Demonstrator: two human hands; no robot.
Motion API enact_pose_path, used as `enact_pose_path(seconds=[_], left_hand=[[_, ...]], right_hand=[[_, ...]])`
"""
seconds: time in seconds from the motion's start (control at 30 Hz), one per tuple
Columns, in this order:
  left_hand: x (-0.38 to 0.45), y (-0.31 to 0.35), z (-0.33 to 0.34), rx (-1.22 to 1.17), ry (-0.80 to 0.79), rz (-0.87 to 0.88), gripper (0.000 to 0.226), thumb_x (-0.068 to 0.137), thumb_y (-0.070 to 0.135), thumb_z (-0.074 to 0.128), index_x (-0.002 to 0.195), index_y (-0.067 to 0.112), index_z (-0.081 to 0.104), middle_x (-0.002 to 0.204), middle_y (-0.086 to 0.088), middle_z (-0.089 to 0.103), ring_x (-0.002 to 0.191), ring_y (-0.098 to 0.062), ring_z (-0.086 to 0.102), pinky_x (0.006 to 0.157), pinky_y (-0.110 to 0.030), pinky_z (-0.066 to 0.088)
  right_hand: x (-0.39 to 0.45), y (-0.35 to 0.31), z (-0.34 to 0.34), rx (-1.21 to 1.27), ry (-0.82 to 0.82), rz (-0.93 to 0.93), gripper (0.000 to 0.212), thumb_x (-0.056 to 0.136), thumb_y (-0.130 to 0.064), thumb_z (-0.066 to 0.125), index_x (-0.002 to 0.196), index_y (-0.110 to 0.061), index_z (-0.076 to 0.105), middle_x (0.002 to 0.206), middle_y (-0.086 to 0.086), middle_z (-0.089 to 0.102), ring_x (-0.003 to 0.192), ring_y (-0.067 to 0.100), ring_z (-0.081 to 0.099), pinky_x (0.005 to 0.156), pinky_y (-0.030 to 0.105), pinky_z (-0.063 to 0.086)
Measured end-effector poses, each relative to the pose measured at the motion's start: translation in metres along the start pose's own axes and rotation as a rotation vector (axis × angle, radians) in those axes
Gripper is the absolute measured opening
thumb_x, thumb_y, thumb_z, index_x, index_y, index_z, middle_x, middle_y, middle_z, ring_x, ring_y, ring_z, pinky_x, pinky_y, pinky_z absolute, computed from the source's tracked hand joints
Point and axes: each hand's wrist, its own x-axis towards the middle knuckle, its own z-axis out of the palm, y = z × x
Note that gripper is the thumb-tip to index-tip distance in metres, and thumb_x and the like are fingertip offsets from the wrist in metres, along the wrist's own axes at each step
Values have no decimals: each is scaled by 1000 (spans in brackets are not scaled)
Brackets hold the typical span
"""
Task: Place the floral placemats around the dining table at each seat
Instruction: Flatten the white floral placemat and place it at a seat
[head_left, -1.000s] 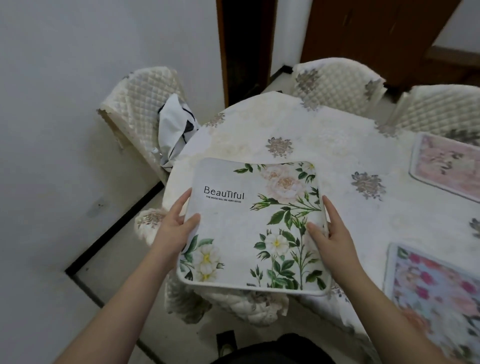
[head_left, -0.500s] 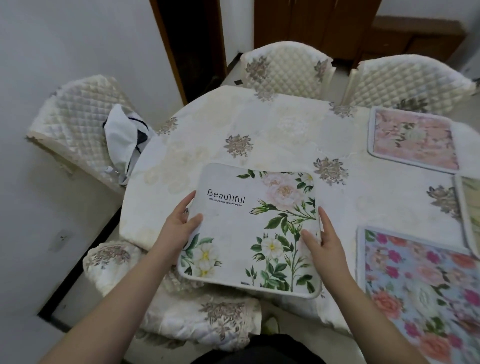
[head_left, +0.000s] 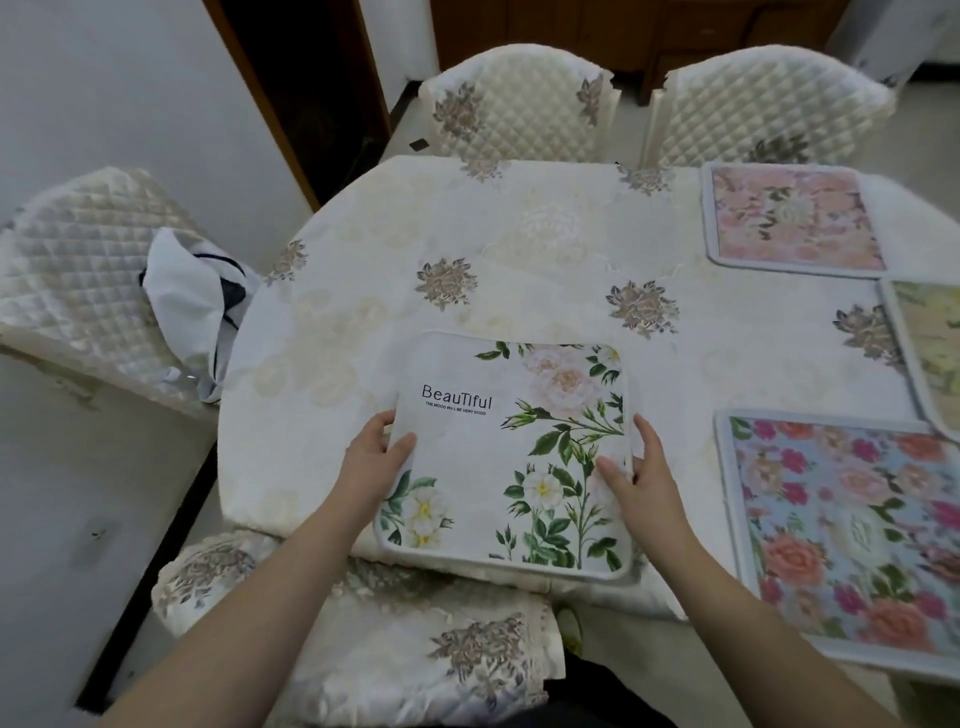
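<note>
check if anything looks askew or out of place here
The white placemat with green leaves and "Beautiful" lettering sits slightly rotated, its near edge overhanging the round table's cream tablecloth. A crumpled white and black cloth lies on the quilted chair at left.

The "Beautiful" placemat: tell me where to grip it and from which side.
Grip the "Beautiful" placemat at its left and right edges, near the lower half, coming in from the near table edge. It is flat, thin and wide, and its near edge overhangs the table, so fingers can slip beneath. The left hand and right hand already pinch it this way.
</note>
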Motion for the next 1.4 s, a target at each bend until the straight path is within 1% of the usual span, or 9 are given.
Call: enact_pose_path(seconds=[0.07,0.27,0.33,0.4,0.47,0.6,0.77,1.0,1.4], left_hand=[[10,-6,-1,3,-13,-11,30,98,18,62,127,19,56,104,-11,75,89,-27,73,82,-49,59],[31,-26,-10,-50,-80,-34,27,97,13,62,124,17,58,105,-5,75,90,-24,73,83,-44,59],[37,-31,-15,-72,-102,-29,24,97,11,61,121,17,59,104,-2,76,91,-23,74,85,-45,58],[42,-34,-20,-62,-118,-15,24,97,10,61,120,16,59,106,-2,75,91,-20,73,86,-44,58],[48,-36,-23,-49,-132,3,24,96,10,62,120,15,59,108,-3,74,93,-20,73,87,-42,58],[58,-38,-24,45,-128,31,24,94,11,65,117,16,60,108,-4,73,89,-14,70,81,-32,56],[67,-44,-22,307,-140,99,33,94,12,63,127,12,62,115,-6,70,102,-24,65,89,-36,51],[67,-50,-22,278,-113,111,41,90,12,67,130,19,61,110,1,71,97,-17,66,88,-30,50],[67,-50,-20,379,-116,185,45,88,14,70,132,19,60,109,1,72,92,-17,66,84,-27,49]], right_hand=[[-1,6,14,4,38,59,64,97,-33,61,150,-33,26,145,4,50,140,22,41,99,30,37],[-3,12,42,-106,141,123,41,98,-38,58,134,-21,49,124,-3,65,112,18,62,96,44,51],[-2,9,50,-143,171,112,34,101,-38,51,130,-20,52,113,-7,66,103,15,64,82,32,53],[-1,6,56,-201,203,98,30,103,-37,46,127,-20,52,100,-15,61,87,-3,58,63,9,38],[1,3,59,-258,209,94,27,104,-36,44,124,-20,53,95,-15,58,78,-10,49,56,10,30],[7,4,59,-260,219,104,23,102,-32,51,118,-19,59,100,-2,67,81,10,61,58,21,36],[11,14,58,-344,204,98,18,100,-26,56,112,-17,65,86,-8,64,72,1,56,55,14,31],[12,22,56,-353,224,37,21,95,-21,64,116,-18,64,74,-13,60,62,0,53,50,8,38],[16,29,56,-512,233,20,28,95,-28,64,121,-20,63,88,2,59,72,8,51,60,19,33]])
